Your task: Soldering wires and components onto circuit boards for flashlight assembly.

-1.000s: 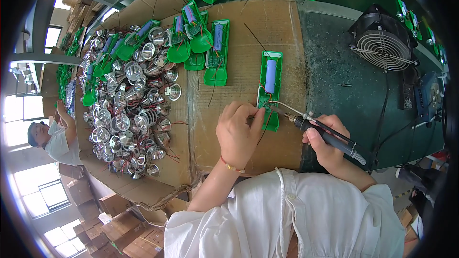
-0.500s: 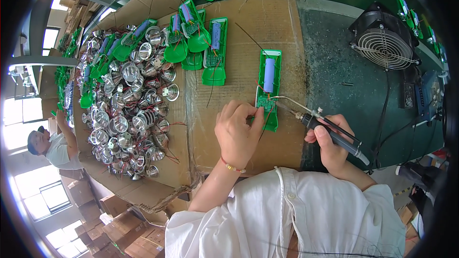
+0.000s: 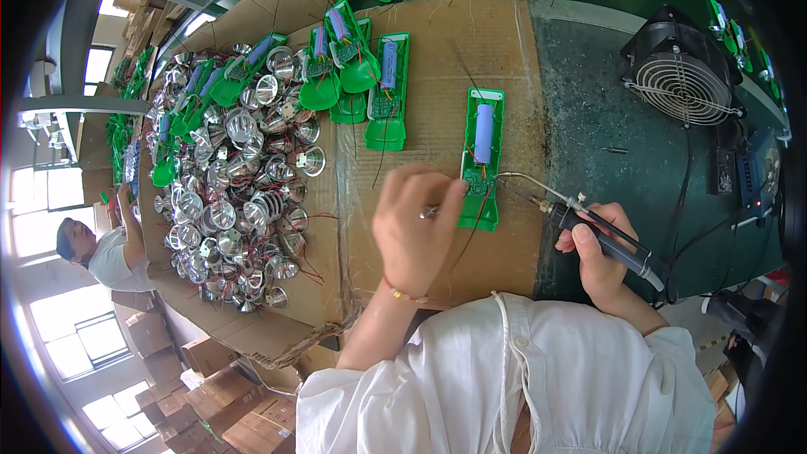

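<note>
My right hand (image 3: 598, 252) grips a black soldering iron (image 3: 601, 240) with a thin metal feed tube alongside it; its tip points at the green circuit board (image 3: 481, 187). The board lies in an open green plastic housing (image 3: 493, 101), below a purple cylindrical battery cell (image 3: 484, 134). Red and dark thin wires run off the board. Just left of the housing, my left hand (image 3: 412, 227) is curled, its fingers blurred by motion. A small shiny bit shows between thumb and fingers; I cannot make out what it is.
Left stands a cardboard box heaped with silver reflectors (image 3: 223, 214), several green housings (image 3: 387, 109) at its edge. A black fan with a wire guard (image 3: 679, 88) stands right on the green table, near a blue unit (image 3: 756, 172). A co-worker (image 3: 109, 248) is at far left.
My left hand has drawn back slightly left from the board and blurred. The soldering iron stays beside the board. The whole view has shifted slightly.
</note>
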Tool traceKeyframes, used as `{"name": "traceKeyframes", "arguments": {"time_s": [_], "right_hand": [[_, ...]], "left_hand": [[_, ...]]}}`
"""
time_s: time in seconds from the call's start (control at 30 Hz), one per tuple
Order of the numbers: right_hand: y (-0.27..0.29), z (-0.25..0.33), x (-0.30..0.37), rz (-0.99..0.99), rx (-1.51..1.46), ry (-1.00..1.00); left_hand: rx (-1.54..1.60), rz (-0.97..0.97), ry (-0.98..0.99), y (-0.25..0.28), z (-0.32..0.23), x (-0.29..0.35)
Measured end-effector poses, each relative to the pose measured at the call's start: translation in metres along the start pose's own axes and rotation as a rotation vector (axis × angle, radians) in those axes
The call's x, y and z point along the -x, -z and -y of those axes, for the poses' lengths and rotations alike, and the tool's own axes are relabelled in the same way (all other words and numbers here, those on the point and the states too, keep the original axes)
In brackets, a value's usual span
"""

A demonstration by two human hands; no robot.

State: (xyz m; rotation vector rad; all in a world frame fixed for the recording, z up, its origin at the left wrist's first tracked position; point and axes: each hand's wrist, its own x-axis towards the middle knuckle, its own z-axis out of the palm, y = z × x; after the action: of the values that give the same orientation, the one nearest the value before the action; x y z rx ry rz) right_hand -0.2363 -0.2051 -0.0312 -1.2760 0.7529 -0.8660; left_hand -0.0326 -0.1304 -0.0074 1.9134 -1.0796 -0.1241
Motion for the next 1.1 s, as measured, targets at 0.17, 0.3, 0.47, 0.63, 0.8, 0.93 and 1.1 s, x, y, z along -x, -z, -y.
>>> {"name": "traceKeyframes", "arguments": {"time_s": [0.17,0.3,0.47,0.63,0.8,0.93,1.1], "right_hand": [[0.002,-0.002,0.001,-0.020,0.058,0.023],[0.000,0.002,0.001,-0.011,0.072,0.025],[0.003,0.000,0.002,0.005,0.064,0.008],[0.002,0.002,0.003,0.011,0.041,-0.010],[0.000,0.007,0.004,0.108,0.070,-0.016],[-0.001,0.005,0.004,0.173,0.102,0.041],[-0.002,0.004,0.003,0.157,0.197,0.104]], "left_hand": [[-0.295,0.380,0.190,0.015,0.013,-0.019],[-0.222,0.541,0.180,0.010,0.021,-0.013],[-0.182,0.645,0.332,0.020,0.013,-0.005],[0.312,0.351,0.526,0.016,0.006,0.004],[0.299,0.318,0.421,0.018,0.010,0.015],[0.236,0.322,0.397,0.014,0.012,0.014],[0.111,0.320,0.222,0.007,0.009,0.014]]}}
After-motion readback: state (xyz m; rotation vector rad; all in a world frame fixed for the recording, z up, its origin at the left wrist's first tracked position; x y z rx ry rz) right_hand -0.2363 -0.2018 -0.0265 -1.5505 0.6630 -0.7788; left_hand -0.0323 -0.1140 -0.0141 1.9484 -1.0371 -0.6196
